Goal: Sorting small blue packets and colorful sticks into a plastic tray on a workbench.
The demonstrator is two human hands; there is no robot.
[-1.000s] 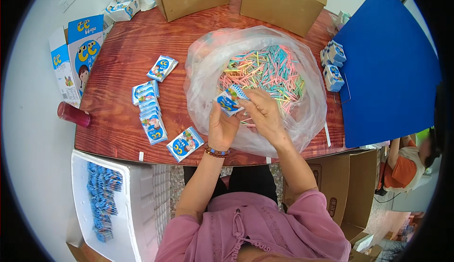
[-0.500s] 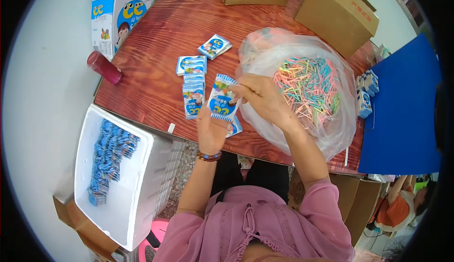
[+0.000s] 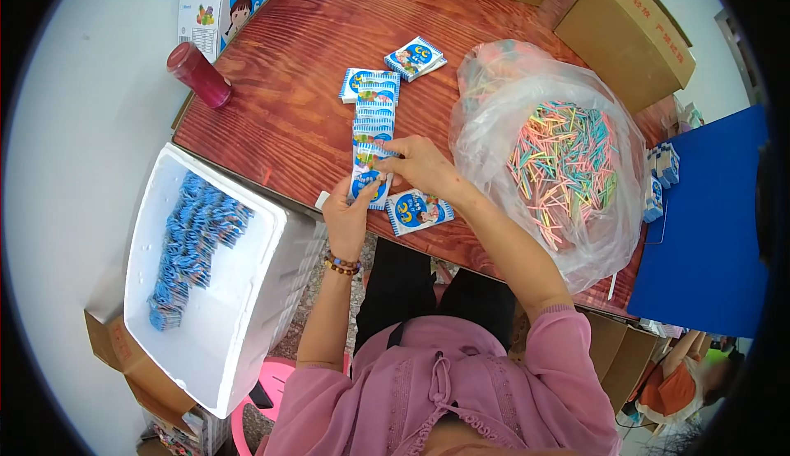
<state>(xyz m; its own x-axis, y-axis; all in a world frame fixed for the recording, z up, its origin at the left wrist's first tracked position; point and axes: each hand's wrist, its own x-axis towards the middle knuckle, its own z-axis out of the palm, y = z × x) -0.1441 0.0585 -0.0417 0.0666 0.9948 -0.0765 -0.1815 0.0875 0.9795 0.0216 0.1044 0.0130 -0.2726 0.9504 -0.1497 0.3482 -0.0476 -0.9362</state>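
Presently: flat rectangular packet (image 3: pixel 359 183), near end of overlapping row (image 3: pixel 374 114), wood-grained bench (image 3: pixel 280 102).
Left hand (image 3: pixel 346 219) and right hand (image 3: pixel 421 166) both grasp it; crinkled, translucent bag (image 3: pixel 490 118) holds slim pastel sticks (image 3: pixel 568 155).

Left side's roomy, right side's a squeeze
The red wood-grain surface (image 3: pixel 284 69) has a wide open stretch between the red cylindrical container (image 3: pixel 200 76) and the row of overlapping blue-and-white packets (image 3: pixel 375 109), so tons of space to pass there. The lane between that row and the bulky clear plastic bag of pastel sticks (image 3: pixel 481 147) is way slimmer, and the right hand (image 3: pixel 385 166) plus its forearm block the near end. Brown cardboard boxes (image 3: pixel 629 40) and a big flat blue panel (image 3: pixel 708 217) hem in the bag's far and right sides.
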